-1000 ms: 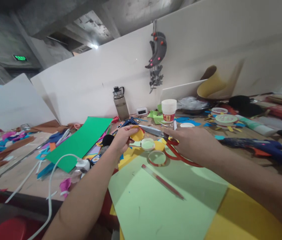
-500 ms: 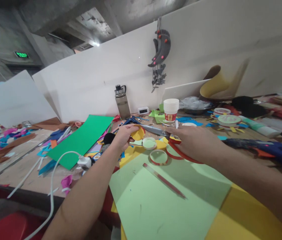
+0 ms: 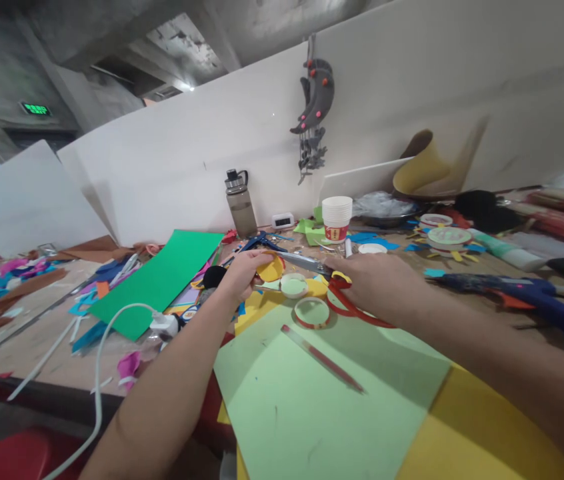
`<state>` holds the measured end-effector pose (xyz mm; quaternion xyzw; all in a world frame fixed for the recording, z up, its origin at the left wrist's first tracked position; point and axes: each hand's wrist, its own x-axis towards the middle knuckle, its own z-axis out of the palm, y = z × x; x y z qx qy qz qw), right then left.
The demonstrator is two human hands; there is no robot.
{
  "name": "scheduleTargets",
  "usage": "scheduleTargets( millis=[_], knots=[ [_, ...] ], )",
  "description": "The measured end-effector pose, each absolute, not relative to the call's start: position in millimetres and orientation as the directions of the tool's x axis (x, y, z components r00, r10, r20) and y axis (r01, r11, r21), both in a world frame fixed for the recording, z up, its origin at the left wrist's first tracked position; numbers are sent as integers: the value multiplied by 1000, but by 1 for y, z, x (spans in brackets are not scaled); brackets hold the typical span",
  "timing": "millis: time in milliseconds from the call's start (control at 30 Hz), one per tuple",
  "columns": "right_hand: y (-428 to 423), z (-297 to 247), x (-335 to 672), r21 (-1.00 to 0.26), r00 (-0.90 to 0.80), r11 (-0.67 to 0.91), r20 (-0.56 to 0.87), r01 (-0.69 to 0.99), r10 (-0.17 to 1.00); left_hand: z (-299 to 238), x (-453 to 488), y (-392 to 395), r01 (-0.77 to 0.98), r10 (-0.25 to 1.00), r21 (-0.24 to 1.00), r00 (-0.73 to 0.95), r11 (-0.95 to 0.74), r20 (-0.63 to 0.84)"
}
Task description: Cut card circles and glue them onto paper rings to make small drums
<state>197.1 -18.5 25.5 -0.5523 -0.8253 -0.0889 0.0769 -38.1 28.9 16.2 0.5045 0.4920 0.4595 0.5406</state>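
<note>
Pinched in my left hand (image 3: 243, 275) is a small rounded piece of yellow paper (image 3: 271, 268). My right hand (image 3: 369, 279) is closed around the red handles of a pair of scissors (image 3: 306, 262), whose blades point left and reach the yellow piece's upper edge. Below the blades lie a pale green disc (image 3: 294, 285) and a red-edged ring-shaped piece (image 3: 311, 312). A reddish pen (image 3: 323, 360) rests on a light green sheet (image 3: 332, 420) in front of me, with a yellow sheet (image 3: 487, 427) beneath it.
A water bottle (image 3: 241, 203) and a stack of paper cups (image 3: 337, 219) stand near the white board. To the right lies a blue glue gun (image 3: 527, 297). A green sheet (image 3: 162, 280) and a white plug with cable (image 3: 165, 325) are on the left, among paper scraps.
The view has shifted slightly, so everything sits a little further left. Both hands keep their hold, and the scissor blades stay at the yellow piece's edge.
</note>
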Motion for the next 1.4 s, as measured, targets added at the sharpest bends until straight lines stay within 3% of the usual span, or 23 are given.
scheduleTargets(
  millis=[600,1400],
  knots=[
    [-24,34,197,110,-391,376,220,920,894,12,-40,32,-20,999,999,43,34,-33],
    [-23,35,200,124,-385,368,178,922,905,19,-35,26,-90,993,988,14,122,-121]
  ],
)
